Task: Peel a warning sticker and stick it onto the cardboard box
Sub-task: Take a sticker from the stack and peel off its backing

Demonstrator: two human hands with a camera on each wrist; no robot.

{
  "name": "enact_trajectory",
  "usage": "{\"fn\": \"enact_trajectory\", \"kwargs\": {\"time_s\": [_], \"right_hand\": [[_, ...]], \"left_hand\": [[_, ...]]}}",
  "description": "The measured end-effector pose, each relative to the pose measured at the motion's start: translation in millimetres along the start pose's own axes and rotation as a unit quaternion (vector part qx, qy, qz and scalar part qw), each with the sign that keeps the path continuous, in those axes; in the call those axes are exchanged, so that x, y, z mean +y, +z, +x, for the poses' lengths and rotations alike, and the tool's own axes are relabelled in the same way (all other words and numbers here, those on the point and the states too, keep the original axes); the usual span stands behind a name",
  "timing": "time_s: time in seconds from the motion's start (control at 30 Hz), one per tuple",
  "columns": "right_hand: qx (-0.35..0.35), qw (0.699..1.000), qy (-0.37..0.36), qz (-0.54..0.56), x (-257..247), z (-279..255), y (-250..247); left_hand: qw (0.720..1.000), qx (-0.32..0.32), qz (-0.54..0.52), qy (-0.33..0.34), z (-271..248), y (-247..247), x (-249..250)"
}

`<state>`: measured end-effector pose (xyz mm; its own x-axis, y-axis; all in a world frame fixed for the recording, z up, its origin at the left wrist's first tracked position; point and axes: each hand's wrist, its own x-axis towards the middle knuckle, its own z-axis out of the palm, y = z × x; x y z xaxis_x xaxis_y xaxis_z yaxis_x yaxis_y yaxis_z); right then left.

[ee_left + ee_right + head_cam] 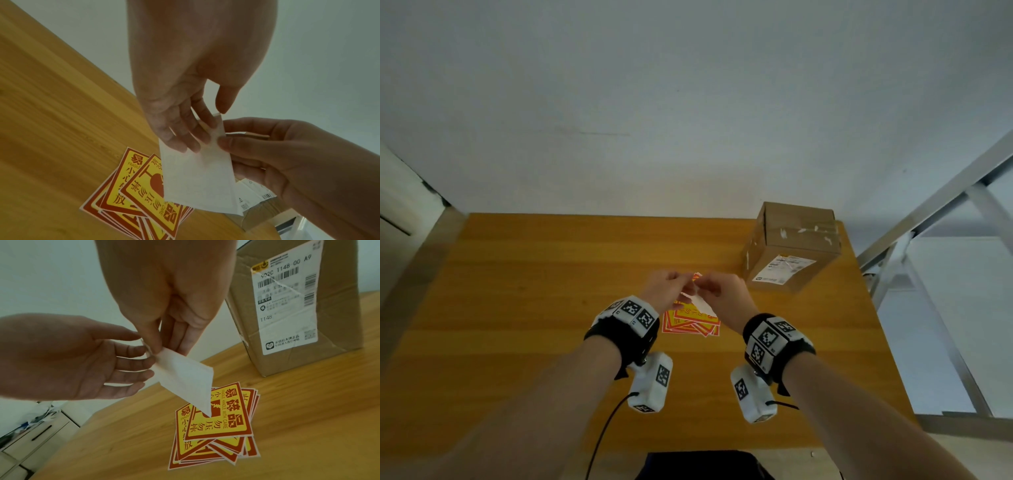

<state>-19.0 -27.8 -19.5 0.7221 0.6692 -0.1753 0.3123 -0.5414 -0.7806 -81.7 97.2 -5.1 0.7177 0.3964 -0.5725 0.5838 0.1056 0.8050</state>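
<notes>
I hold one warning sticker [702,303] in the air above the table's middle, its white backing [197,178] facing the wrist cameras and a red corner showing at the top. My right hand [702,282] pinches its upper edge between thumb and fingers [153,344]. My left hand [683,279] meets the same top corner with thumb and index finger, its other fingers lying fairly straight against the sheet [185,378]. A fanned stack of red-and-yellow fragile stickers [690,323] lies on the table right below. The cardboard box [791,246] stands at the back right, a white shipping label on its near side.
The wooden table [534,291] ends at a white wall behind. A metal frame [928,212] slants past the table's right edge. Low white drawers [30,443] stand beyond the table's left side. A black cable [602,435] hangs from my left wrist.
</notes>
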Motion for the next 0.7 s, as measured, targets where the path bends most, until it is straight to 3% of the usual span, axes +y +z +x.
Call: {"fn": "enact_trajectory", "kwargs": {"time_s": [0.3,0.7], "right_hand": [[-0.005,0.998,-0.003,0.060,7.0,0.4,-0.9],[0.004,0.973,0.082,0.216,13.9,7.6,3.0]], "left_hand": [[0.999,-0.002,-0.036,-0.005,-6.5,4.9,1.2],[0.998,-0.026,0.034,0.039,-5.0,-0.2,-8.0]]}}
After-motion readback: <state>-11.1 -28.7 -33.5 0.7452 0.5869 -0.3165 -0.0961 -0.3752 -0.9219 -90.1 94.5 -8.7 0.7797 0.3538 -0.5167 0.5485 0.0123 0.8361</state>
